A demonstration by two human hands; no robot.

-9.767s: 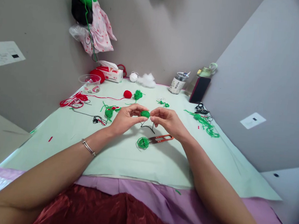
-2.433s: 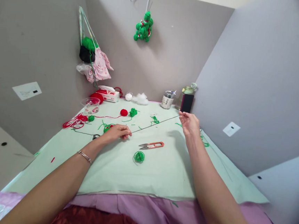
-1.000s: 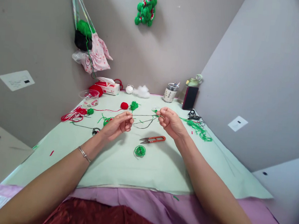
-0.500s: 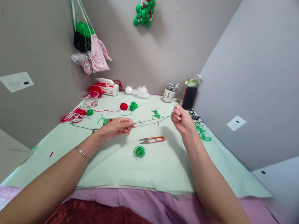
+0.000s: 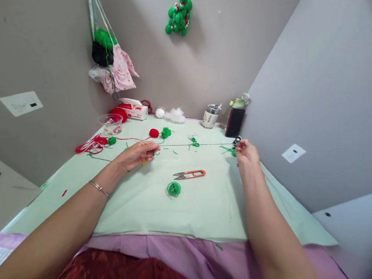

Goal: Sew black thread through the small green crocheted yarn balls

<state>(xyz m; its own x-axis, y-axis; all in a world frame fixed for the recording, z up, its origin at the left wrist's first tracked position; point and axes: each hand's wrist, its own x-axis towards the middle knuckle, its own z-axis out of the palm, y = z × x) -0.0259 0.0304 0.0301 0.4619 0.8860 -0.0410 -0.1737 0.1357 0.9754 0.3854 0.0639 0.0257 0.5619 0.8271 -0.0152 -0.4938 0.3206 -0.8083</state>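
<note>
A thin dark thread (image 5: 201, 144) runs nearly level above the table between both hands. At its left end, my left hand (image 5: 141, 154) pinches it, with something small and yellow (image 5: 144, 163) just beneath the fingers. Farther right, my right hand (image 5: 247, 152) has its fingers closed on the other end. Between the hands and nearer to me, orange-handled snips (image 5: 190, 174) lie on the pale green cloth, blades pointing left. A small green yarn coil (image 5: 173, 189) rests just in front of the snips.
Red yarn (image 5: 94, 143), a red ball (image 5: 154, 133) and green yarn (image 5: 166, 132) lie toward the back left. Along the wall stand a tissue box (image 5: 136, 111), a pen tin (image 5: 211, 116) and a phone (image 5: 235, 122). Black scissors (image 5: 237, 141) are beside my right hand.
My right hand has moved right and my left hand slightly left. The thread between them is longer and straighter, and its loose loop is gone.
</note>
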